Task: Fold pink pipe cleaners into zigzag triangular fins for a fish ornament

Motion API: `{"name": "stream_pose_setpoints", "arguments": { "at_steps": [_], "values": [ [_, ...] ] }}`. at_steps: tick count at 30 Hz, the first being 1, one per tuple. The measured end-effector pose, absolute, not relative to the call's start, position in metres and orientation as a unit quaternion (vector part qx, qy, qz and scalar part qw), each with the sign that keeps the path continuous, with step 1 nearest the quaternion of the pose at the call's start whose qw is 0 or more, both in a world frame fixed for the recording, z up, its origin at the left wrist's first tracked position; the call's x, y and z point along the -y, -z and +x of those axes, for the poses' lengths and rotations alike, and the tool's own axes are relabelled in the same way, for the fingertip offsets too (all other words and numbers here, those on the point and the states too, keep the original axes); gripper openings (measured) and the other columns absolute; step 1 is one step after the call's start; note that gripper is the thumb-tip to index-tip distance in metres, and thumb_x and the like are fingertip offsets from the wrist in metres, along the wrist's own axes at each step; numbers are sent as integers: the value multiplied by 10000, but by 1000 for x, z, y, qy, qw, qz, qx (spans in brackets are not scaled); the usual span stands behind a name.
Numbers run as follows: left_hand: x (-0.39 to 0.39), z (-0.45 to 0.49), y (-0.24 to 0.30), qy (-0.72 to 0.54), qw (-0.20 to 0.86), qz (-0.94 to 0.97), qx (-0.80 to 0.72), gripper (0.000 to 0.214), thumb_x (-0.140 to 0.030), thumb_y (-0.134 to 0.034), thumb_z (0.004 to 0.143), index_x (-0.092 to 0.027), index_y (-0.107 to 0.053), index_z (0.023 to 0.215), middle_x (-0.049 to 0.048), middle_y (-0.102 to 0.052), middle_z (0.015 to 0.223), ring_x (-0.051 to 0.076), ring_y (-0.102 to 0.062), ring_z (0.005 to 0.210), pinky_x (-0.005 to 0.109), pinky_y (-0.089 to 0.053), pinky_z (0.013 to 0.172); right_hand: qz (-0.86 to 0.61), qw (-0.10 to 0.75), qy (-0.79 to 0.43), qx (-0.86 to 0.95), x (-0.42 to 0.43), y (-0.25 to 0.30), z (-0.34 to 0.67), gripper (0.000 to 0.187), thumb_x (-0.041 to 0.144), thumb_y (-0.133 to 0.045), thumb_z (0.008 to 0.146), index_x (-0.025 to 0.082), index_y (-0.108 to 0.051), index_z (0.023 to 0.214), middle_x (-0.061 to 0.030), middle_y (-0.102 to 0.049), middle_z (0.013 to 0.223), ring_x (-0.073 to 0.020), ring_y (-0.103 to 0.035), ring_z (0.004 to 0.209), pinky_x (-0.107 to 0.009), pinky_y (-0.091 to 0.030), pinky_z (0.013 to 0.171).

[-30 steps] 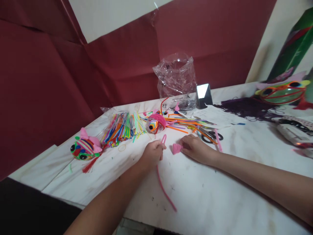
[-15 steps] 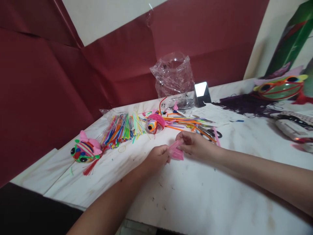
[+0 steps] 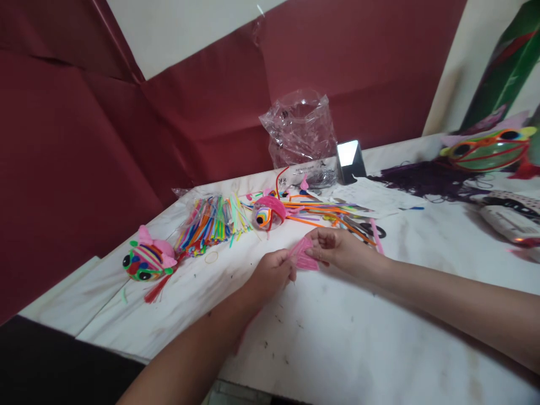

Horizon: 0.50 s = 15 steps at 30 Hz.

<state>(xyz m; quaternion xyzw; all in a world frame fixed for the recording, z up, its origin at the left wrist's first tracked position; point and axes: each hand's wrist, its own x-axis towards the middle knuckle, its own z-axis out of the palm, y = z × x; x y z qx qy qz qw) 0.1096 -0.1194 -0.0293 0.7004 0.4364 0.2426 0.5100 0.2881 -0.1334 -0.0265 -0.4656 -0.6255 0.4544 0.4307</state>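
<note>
Between my hands a thin, see-through pink sheet is spread like a fan, pleated and narrowing toward the left. My left hand is closed, pinching its gathered narrow end. At the wide end, my right hand grips the edge between thumb and fingers. A pink strip shows beneath my left forearm; whether it joins the sheet I cannot tell. Just beyond the hands sits a clear, rounded fish-like craft with a pink top and a ringed eye. Black-handled scissors lie past my right hand, partly covered.
A finished colourful fish craft stands at the left, beside a bag of pipe cleaners. Behind are a clear plastic bag and a phone. Another fish craft and dark purple threads lie at the right.
The pink sheet is spread slightly wider and its right end sits a little higher. The pink strip has come into view under my left forearm. Both hands keep their grip.
</note>
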Motion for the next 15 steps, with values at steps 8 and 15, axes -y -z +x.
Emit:
{"name": "stream_pose_setpoints", "arguments": {
  "at_steps": [8, 15],
  "values": [
    [120, 109, 35, -239, 473, 725, -440, 270, -312, -412, 793, -178, -450, 562, -77, -305, 383, 69, -273, 371, 218, -200, 431, -474, 436, -446, 621, 139, 24, 285, 306, 461, -625, 668, 169, -564, 736, 74, -444, 499, -77, -378, 458, -225, -272, 458],
    [124, 110, 30, -229, 537, 700, -413, 307, -377, -435, 785, -168, -473, 563, -64, -337, 399, 63, -283, 373, 214, -200, 412, -485, 448, -465, 590, 138, 24, 286, 303, 467, -620, 660, 174, -551, 692, 70, -448, 478, -63, -348, 421, -216, -242, 417]
  ]
}}
